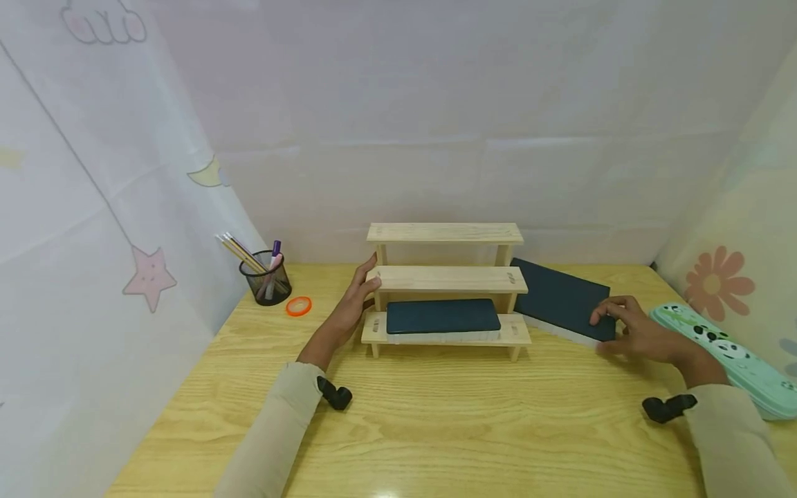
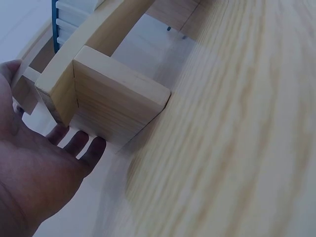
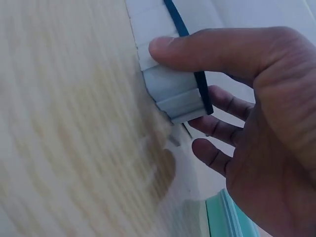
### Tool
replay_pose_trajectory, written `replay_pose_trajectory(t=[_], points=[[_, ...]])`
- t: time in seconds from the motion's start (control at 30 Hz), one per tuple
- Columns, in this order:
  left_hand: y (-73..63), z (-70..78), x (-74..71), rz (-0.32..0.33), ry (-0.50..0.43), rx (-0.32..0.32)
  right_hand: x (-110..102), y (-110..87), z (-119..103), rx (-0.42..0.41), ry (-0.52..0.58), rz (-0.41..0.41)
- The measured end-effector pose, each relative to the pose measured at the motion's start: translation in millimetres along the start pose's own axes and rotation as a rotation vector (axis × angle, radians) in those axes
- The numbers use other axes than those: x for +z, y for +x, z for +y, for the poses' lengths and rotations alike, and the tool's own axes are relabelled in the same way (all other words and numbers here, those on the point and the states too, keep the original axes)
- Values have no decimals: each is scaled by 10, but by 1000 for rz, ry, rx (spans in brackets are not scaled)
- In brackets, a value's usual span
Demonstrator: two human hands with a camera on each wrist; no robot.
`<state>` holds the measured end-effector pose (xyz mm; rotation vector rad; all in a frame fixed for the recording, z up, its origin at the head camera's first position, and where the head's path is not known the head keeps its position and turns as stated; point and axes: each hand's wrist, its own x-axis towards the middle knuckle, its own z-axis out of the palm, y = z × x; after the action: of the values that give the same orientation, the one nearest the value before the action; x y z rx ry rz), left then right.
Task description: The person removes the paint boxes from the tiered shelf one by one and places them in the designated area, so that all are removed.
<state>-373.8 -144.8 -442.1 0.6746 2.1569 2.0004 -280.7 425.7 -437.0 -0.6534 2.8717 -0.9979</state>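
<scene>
A three-tier wooden stand (image 1: pixel 445 279) sits at the middle of the table. My left hand (image 1: pixel 351 302) holds its left side, thumb over the end of the middle shelf; in the left wrist view the other fingertips (image 2: pixel 94 150) lie beside an end panel. On the lowest shelf rests a dark blue book (image 1: pixel 443 316), white edge facing forward. Another dark blue book (image 1: pixel 560 297) lies slanted at the stand's right. My right hand (image 1: pixel 641 333) grips that book's near right corner. Its thumb presses the white ridged edge (image 3: pixel 165 74) in the right wrist view, with fingers around the cover.
A black mesh pen cup (image 1: pixel 268 283) with pencils and pens stands at the back left, an orange ring (image 1: pixel 299 306) beside it. A mint-green panda pencil case (image 1: pixel 725 353) lies right of my right hand. Printed curtains hang behind the wooden table (image 1: pixel 436 429) and at both sides.
</scene>
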Motion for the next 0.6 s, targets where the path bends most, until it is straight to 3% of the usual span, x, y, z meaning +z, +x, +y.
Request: replay_pose_trajectory(t=[0.23,0.6], points=[[11,8,18,-6,0,10,-71,-50,-43,13,21,14],[-15,68,7,4,-31,-14,-100,-54,-47,-40,-16,233]])
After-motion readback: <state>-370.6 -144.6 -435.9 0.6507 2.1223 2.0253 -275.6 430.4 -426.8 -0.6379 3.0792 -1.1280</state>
